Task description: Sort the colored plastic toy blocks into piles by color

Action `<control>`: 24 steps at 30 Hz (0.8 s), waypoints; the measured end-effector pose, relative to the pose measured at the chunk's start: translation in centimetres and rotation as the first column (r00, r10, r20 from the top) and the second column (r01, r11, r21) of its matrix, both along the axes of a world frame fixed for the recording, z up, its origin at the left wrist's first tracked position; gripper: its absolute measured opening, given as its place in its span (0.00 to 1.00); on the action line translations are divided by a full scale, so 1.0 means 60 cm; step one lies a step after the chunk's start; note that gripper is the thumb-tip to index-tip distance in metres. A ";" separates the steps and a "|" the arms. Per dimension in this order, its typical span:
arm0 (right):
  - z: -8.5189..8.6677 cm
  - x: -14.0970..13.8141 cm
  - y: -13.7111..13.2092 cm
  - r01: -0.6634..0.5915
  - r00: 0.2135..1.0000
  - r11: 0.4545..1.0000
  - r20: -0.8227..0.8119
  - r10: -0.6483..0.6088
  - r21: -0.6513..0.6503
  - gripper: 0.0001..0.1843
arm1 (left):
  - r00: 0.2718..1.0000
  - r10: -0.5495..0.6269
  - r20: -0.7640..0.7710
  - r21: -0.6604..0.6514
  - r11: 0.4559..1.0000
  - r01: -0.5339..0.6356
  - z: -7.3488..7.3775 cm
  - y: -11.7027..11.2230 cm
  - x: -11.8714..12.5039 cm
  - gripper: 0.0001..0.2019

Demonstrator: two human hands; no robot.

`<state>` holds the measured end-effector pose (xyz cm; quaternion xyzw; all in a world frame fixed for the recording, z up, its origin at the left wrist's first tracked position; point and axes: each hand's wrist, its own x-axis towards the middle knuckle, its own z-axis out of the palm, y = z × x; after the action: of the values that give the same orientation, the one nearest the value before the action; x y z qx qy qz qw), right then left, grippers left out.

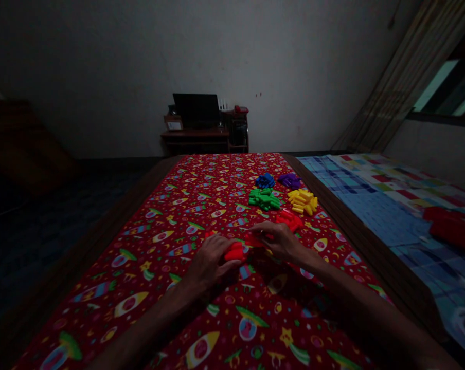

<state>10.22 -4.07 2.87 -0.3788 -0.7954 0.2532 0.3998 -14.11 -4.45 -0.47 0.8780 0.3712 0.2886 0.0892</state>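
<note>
My left hand (211, 259) rests on the red rocket-print tablecloth (186, 205) with its fingers curled on a small stack of red plastic pieces (234, 252). My right hand (279, 239) lies just to the right, its fingers pinched on a red piece (253, 239) that meets the stack. A loose heap of red pieces (290, 219) lies just beyond my right hand. Farther back sit sorted heaps: green pieces (264, 199), yellow pieces (303, 201), blue pieces (265, 180) and purple pieces (289, 180).
The table's wooden edge (356, 226) runs along the right, with a checked blue bedspread (387, 205) and a red object (454, 228) beyond it. A low desk with a dark monitor (196, 110) stands against the far wall. The room is dim.
</note>
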 end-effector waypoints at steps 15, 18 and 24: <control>-0.013 0.150 0.065 0.490 0.867 0.865 0.038 -0.496 0.107 0.11 | 0.981 0.122 0.149 -0.001 0.992 -0.123 0.001 0.015 -0.016 0.16; 0.000 0.116 0.043 0.468 0.880 0.869 0.005 -0.474 0.161 0.11 | 0.979 0.136 0.154 0.000 0.991 -0.137 -0.001 0.016 -0.015 0.16; 0.014 -0.011 -0.030 -0.016 0.994 0.993 0.102 0.028 -0.119 0.16 | 0.988 0.077 0.132 -0.004 0.997 -0.077 0.000 -0.004 0.007 0.17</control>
<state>9.55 -5.89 3.73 -0.4057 -0.8028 0.2843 0.3319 -13.69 -4.70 -0.45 0.8421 0.3979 0.3496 0.1017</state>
